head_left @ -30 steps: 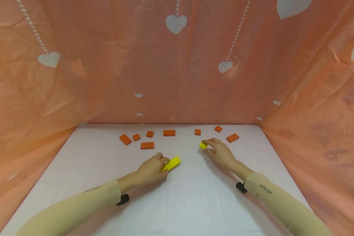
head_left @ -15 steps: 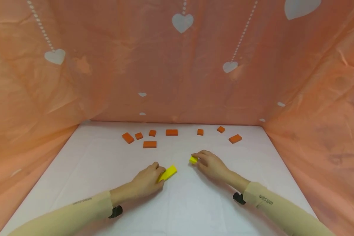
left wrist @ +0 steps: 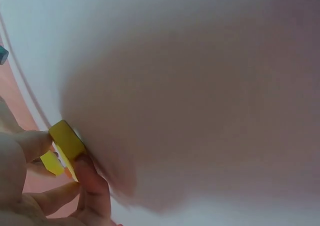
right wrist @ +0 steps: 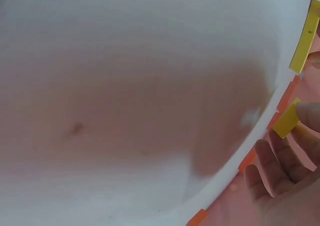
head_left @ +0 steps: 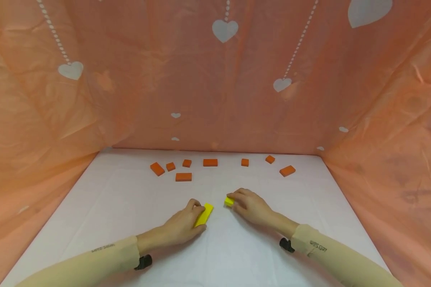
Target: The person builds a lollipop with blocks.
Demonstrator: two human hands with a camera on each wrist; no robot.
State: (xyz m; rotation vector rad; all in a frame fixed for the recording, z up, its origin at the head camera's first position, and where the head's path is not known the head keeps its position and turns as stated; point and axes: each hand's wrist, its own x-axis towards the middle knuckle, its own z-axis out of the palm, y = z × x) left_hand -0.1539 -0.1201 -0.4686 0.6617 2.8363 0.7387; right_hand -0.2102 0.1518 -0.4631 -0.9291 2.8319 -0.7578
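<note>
My left hand [head_left: 184,224] grips a long yellow block [head_left: 204,214] between thumb and fingers, its far end tilted to the right. In the left wrist view the same long yellow block [left wrist: 67,141] shows between thumb and fingertips. A short yellow block [head_left: 228,201] is pinched by my right hand [head_left: 252,206], a small gap to the right of the long one. The right wrist view has this short yellow block [right wrist: 287,119] at the fingertips, with the long yellow block [right wrist: 304,40] beyond it.
Several orange blocks lie along the back of the white table [head_left: 237,255], among them a long one [head_left: 183,177] nearest the left hand, a small square one [head_left: 245,162] and a long one [head_left: 287,171] at the right. An orange curtain [head_left: 215,87] encloses the back and sides.
The right hand has carried the short yellow block left and toward the person, close to the long one. The left hand has drawn the long block slightly nearer and turned it steeper.
</note>
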